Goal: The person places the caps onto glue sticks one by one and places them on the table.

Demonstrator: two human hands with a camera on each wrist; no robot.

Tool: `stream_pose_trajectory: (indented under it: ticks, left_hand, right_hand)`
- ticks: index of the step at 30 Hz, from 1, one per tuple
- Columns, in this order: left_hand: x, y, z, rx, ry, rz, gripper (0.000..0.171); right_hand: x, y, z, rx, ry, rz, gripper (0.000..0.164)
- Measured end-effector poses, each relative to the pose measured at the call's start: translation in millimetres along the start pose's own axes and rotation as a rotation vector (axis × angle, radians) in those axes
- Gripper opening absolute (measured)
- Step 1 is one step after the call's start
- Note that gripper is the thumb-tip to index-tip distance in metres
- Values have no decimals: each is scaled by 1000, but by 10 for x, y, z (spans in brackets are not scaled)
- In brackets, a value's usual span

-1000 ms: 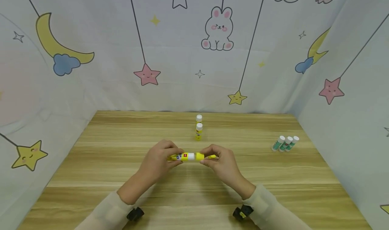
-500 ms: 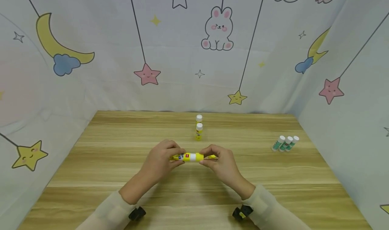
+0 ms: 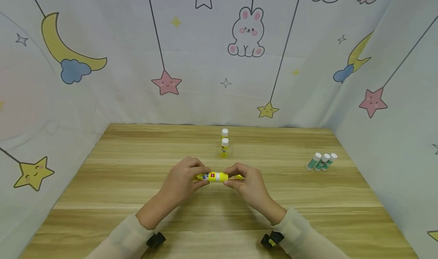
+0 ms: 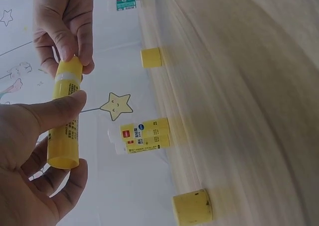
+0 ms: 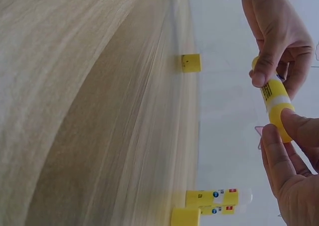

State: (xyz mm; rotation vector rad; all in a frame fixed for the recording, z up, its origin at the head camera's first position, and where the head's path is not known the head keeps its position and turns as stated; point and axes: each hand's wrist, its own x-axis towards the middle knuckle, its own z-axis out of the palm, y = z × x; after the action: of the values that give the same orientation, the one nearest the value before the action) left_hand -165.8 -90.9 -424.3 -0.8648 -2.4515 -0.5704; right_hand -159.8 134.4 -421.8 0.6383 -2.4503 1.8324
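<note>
In the head view my left hand (image 3: pixel 183 177) grips a yellow glue stick (image 3: pixel 209 177) by its labelled body, held level above the table. My right hand (image 3: pixel 248 181) pinches the yellow cap (image 3: pixel 223 177) at the stick's right end. A narrow white band shows between cap and label. From the left wrist view, the thumb and fingers of the left hand (image 4: pixel 30 156) wrap the lower body, and the right hand's fingertips meet on the cap (image 4: pixel 71 66). The right wrist view shows the right thumb and fingers on the cap (image 5: pixel 280 121).
Two white-topped yellow glue sticks (image 3: pixel 224 148) stand one behind the other beyond the hands. Several green glue sticks (image 3: pixel 321 162) with white tops stand at the right. Two loose yellow caps, a nearer one (image 4: pixel 193 207) and a farther one (image 4: pixel 151 57), sit on the wooden table (image 3: pixel 219 221).
My left hand has shifted slightly right with the glue stick. The white band between label and cap has narrowed as the stick slid into the cap. The right hand has barely moved.
</note>
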Motion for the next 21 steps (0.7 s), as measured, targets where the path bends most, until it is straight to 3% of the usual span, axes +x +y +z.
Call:
stream_pose_trajectory:
  ticks: [4,9,17,21]
  left_hand:
    - [4,12,6,0,12,10,31]
    - [4,40,16,-2,19,14,31]
    - [11,88,18,-2,38,33,33]
    - [22,108,17,2,45,37,33]
  right_hand:
    - [-37,-167,-11,9,-1,-6,19]
    - [-56,-226,-22,-2,-5,-1,18]
    - [-58,-192,-19,-5,-3,-14,18]
    - [-34,-37,-14,-22,8,-23,18]
